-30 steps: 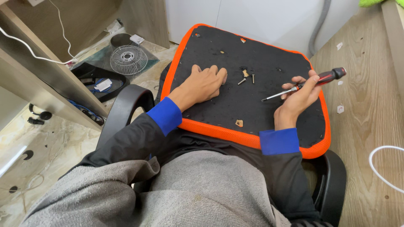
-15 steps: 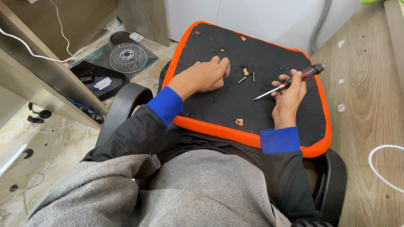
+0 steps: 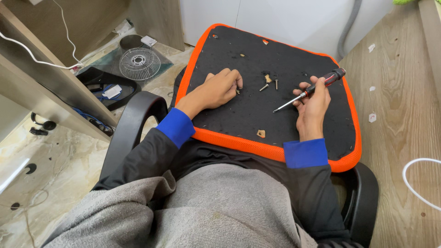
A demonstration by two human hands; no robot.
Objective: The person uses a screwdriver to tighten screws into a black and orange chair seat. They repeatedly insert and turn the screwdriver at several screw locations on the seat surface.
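Resting across the lap and armrests of a black office chair [image 3: 133, 133]: a square seat panel, black fabric underside with an orange mesh border [image 3: 275, 151], near edge against the body, far edge toward the white wall.

On the floor off the panel's left edge: a round white wire fan grille [image 3: 139, 63] and a black tray of oddments [image 3: 103, 85]. Along the panel's right side: a light wooden board [image 3: 399, 92] with a white cable loop [image 3: 415, 179] at its lower right.

Reaching in from the panel's near-left corner: the left hand [image 3: 218, 89], palm down on the black fabric left of centre, fingers curled under in a loose fist, fingertips pressed onto something small and dark; unclear whether anything is pinched.

Coming over the near edge toward the right side: the right hand [image 3: 312, 103], closed around a slim screwdriver with a red-and-black handle and a thin steel shaft [image 3: 308, 91]. Handle pointing to the far-right corner, tip angled down toward the panel's centre, just above or touching the fabric; cannot tell which.

Between the two hands, near the centre: two short silver screws [image 3: 269, 85] lying loose, with a small tan scrap [image 3: 268, 78] just beyond them. Near the middle of the near edge: another tan chip [image 3: 261, 133].
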